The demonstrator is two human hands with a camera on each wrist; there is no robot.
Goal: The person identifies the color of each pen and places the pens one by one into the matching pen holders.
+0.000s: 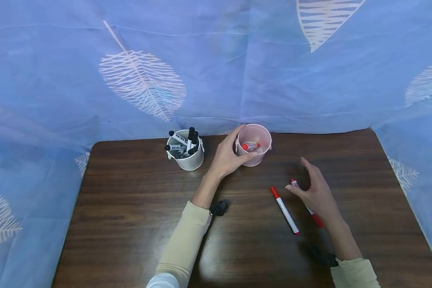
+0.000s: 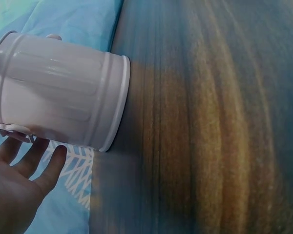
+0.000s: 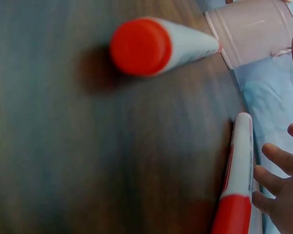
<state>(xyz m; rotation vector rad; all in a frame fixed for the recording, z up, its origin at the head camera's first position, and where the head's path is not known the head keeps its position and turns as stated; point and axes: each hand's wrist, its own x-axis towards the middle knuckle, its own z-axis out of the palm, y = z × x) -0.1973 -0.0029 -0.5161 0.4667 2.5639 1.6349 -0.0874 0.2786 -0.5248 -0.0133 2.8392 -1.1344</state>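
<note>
My left hand grips a small pink bucket near the table's back edge, thumb at its front and fingers round its left side. Inside the bucket lies a red-capped marker. In the left wrist view the pink bucket appears sideways, with fingers beside its handle. My right hand hovers with spread fingers above a red-and-white marker, partly hiding it. Left of that hand, another red-and-white marker lies on the table. Both markers, the nearer and the farther, show in the right wrist view.
A white bucket holding several black-capped markers stands left of the pink one. Beneath everything is a dark wooden table. Blue cloth with white leaf prints hangs behind the back edge.
</note>
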